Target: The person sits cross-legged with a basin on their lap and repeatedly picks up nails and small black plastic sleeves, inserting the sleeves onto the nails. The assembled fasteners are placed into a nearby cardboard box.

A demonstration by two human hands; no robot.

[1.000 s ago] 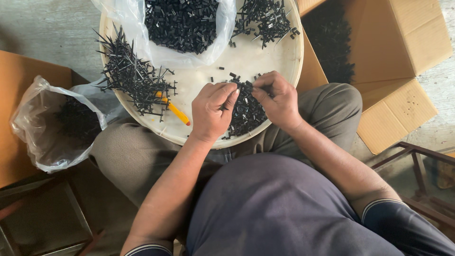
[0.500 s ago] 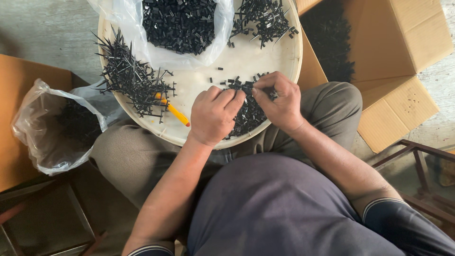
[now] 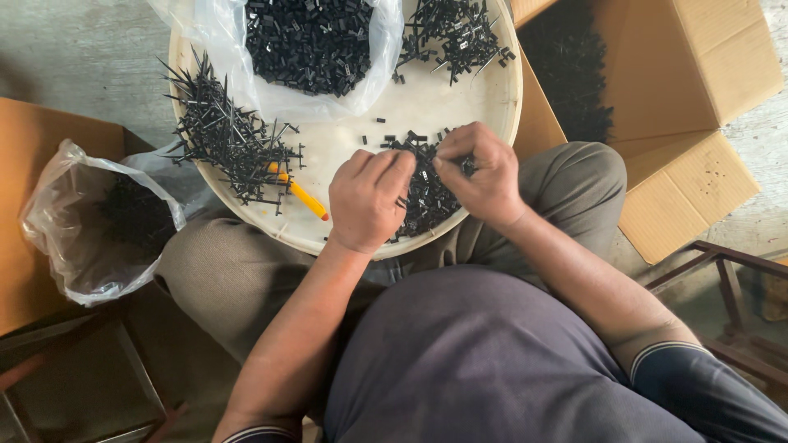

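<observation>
— Leftmost, what borders the round tray [image 3: 501,123]?
— Beside its left edge a plastic bag [image 3: 90,221]; bare tray lies mid-centre.
— Your hands?
— My left hand [image 3: 365,201] and right hand [image 3: 484,172], fingertips pinched together on small black parts [image 3: 427,201] near the front rim.

The floor [image 3: 74,49] is bare grey concrete, rough and stained, lit evenly by soft daylight without hard shadows. An open brown cardboard box [image 3: 689,90] with its flaps spread stands on it at the upper right, and another cardboard panel [image 3: 33,213] lies at the left edge. A dark metal frame [image 3: 730,271] stands at the lower right, and a similar frame [image 3: 98,385] shows at the lower left.
</observation>
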